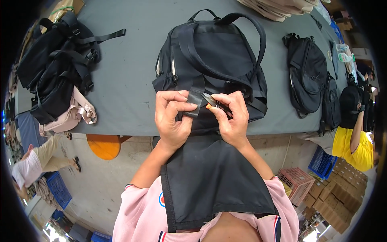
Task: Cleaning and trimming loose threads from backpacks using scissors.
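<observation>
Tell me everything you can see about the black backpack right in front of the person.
The black backpack lies flat on the grey table, near its front edge, top handle pointing away. It looks like woven synthetic fabric, with padded shoulder straps arching across it and a side zipper partly open showing pale lining. The left hand pinches one webbing strap; the right hand brings small snips to it.

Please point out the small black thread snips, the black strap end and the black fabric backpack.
small black thread snips [213, 101], head view, on the blades.
black strap end [194, 105], head view, on its flat face.
black fabric backpack [219, 52], head view, on its back panel.
</observation>
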A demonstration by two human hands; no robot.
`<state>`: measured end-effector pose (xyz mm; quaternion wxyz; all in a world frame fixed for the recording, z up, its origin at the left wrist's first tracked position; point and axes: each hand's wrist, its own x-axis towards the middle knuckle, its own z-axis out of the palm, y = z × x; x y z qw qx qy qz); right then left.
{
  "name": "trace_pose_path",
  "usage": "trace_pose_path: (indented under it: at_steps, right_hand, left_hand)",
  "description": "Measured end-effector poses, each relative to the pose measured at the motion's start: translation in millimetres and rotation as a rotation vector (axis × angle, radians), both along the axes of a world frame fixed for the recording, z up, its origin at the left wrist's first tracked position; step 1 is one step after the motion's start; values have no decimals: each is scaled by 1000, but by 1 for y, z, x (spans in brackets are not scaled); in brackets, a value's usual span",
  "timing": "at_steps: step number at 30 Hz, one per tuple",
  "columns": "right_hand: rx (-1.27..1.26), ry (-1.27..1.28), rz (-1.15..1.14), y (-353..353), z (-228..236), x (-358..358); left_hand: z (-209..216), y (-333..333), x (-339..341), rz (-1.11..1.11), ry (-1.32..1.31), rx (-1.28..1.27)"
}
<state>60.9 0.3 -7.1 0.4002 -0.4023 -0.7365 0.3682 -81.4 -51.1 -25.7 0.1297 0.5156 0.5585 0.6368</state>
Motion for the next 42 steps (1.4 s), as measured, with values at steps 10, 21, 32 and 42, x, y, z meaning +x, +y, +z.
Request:
trace_pose_path:
  at_steps: [10,21,32,42]
  right_hand:
    - [82,-68,-14,-1,7,4]
    - [151,-199,-2,0,8,3]
    - [-166,154,-83,6,12,7]
    - [-182,-195,60,-8,-15,28]
  left_hand:
    - [1,-2,-1,37,45,3]
    - [-1,-2,1,13,60,8]
    - [40,47,-37,-275,90,43]
    - [-22,6,-90,-431,-76,-540]
